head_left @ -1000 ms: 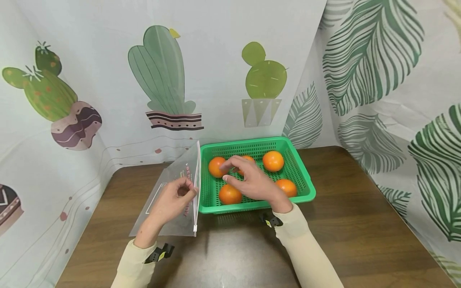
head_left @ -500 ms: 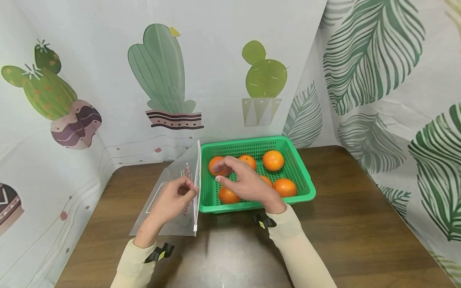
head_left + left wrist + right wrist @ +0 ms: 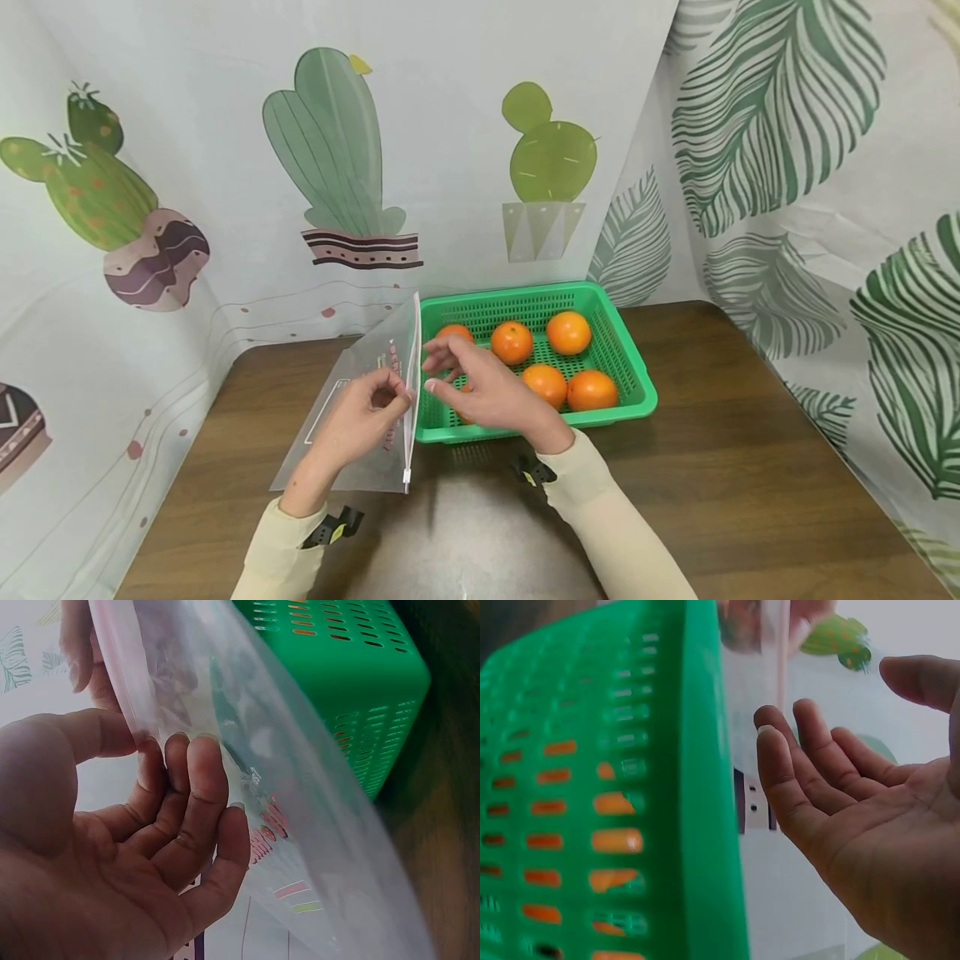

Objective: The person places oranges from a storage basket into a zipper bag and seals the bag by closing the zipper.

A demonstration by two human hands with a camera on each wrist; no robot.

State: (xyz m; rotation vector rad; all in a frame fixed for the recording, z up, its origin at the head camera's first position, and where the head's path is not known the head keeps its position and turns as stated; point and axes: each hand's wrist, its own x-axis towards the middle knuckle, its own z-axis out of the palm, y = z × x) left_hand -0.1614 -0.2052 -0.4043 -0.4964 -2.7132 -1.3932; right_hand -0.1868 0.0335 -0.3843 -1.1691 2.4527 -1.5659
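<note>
A clear zip bag with pink print stands at the left of the green basket. My left hand pinches its zip edge between thumb and index finger; the left wrist view shows this grip on the bag. A white slider sits at the near end of the zip. My right hand holds nothing and hovers over the basket's left part, fingers loosely bent and apart, fingertips close to the bag's edge. Several oranges lie in the basket; the right hand partly hides two at the left.
The basket stands at the back of a brown wooden table, near a fabric backdrop printed with cacti. A leaf-patterned cloth hangs on the right.
My right hand has moved left across the basket toward the bag's zip edge, uncovering oranges in the middle. The left hand and the bag have stayed nearly in place.
</note>
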